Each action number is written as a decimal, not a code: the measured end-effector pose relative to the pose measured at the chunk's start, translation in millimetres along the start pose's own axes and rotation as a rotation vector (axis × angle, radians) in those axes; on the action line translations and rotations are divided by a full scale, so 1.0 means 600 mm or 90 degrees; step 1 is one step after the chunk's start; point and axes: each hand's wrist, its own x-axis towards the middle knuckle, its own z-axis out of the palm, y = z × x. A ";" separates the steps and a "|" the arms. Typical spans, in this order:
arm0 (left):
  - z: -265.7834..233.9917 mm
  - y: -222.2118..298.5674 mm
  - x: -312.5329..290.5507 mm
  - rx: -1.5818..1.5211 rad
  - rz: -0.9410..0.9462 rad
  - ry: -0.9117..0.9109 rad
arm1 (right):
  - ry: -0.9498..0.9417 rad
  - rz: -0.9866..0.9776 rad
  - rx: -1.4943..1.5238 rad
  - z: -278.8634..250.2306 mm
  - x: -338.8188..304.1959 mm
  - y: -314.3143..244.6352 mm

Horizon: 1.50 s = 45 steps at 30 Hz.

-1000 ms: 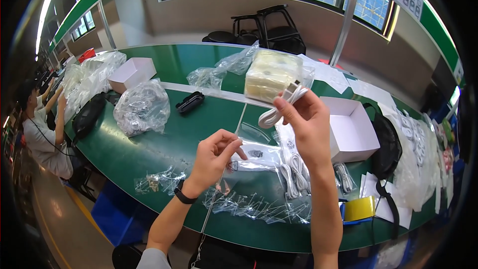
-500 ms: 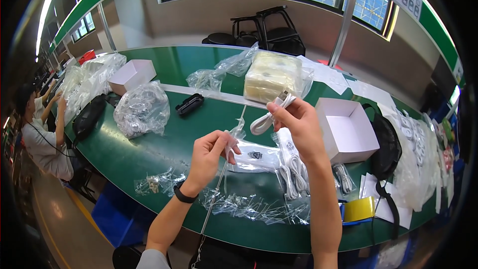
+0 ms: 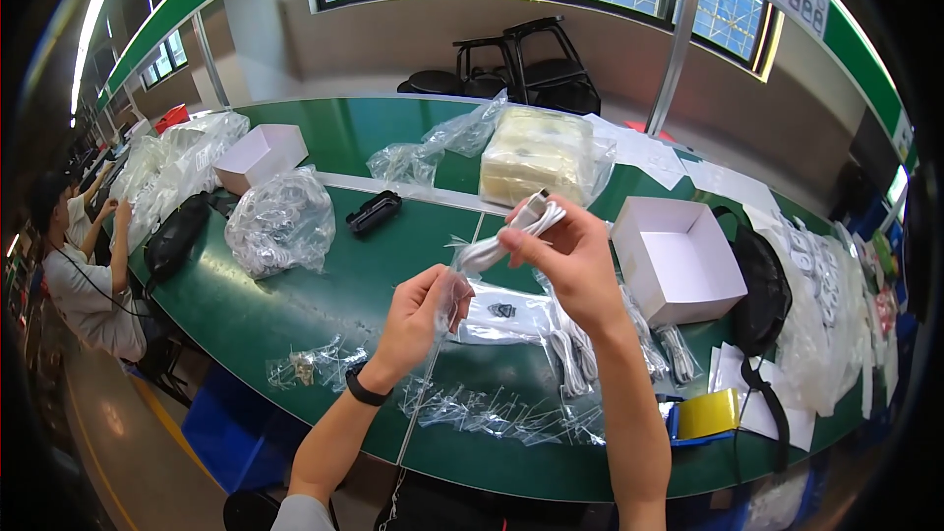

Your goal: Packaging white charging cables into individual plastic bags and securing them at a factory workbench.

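Note:
My right hand (image 3: 570,261) is closed on a coiled white USB cable (image 3: 531,224), its plug pointing up and away. A small clear plastic bag (image 3: 449,300) is pinched in my left hand (image 3: 418,320). The near end of the coil meets the top of this bag; whether it is inside I cannot tell. Below my hands lies a flat white packet (image 3: 506,315) with a dark mark. Beside it are several bagged white cables (image 3: 570,359), partly hidden by my right arm. Twist ties and scraps of clear plastic (image 3: 482,408) are strewn along the near side of the green table.
A white open box (image 3: 683,261) stands to the right, with a black bag (image 3: 757,285) behind it. Farther back sits a plastic-wrapped yellowish stack (image 3: 536,155). A black case (image 3: 374,211) and a bulging clear bag (image 3: 282,223) lie left. A co-worker (image 3: 88,265) sits far left.
My right hand has moved left and slightly down, bringing the cable from apart to the mouth of the plastic bag. My left hand stays nearly in place.

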 end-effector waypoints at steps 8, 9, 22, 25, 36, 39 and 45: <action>0.005 0.001 -0.005 -0.080 -0.092 -0.034 | -0.127 0.117 -0.122 0.017 -0.004 0.000; 0.002 0.002 -0.005 -0.079 -0.092 -0.032 | -0.099 0.111 -0.124 0.020 -0.004 0.000; 0.004 0.009 -0.006 -0.023 -0.126 -0.190 | -0.077 0.109 -0.362 0.028 -0.012 -0.011; 0.014 -0.006 -0.007 0.029 -0.104 -0.105 | -0.090 0.117 -0.370 0.027 -0.011 -0.010; 0.013 -0.016 -0.004 0.093 -0.013 0.041 | -0.062 0.040 -0.394 0.032 -0.013 0.026; 0.025 -0.002 -0.006 0.027 -0.033 0.030 | -0.030 0.097 -0.312 0.037 -0.014 0.013; 0.020 0.004 -0.008 0.030 -0.019 -0.019 | -0.023 0.049 -0.439 0.037 -0.013 0.017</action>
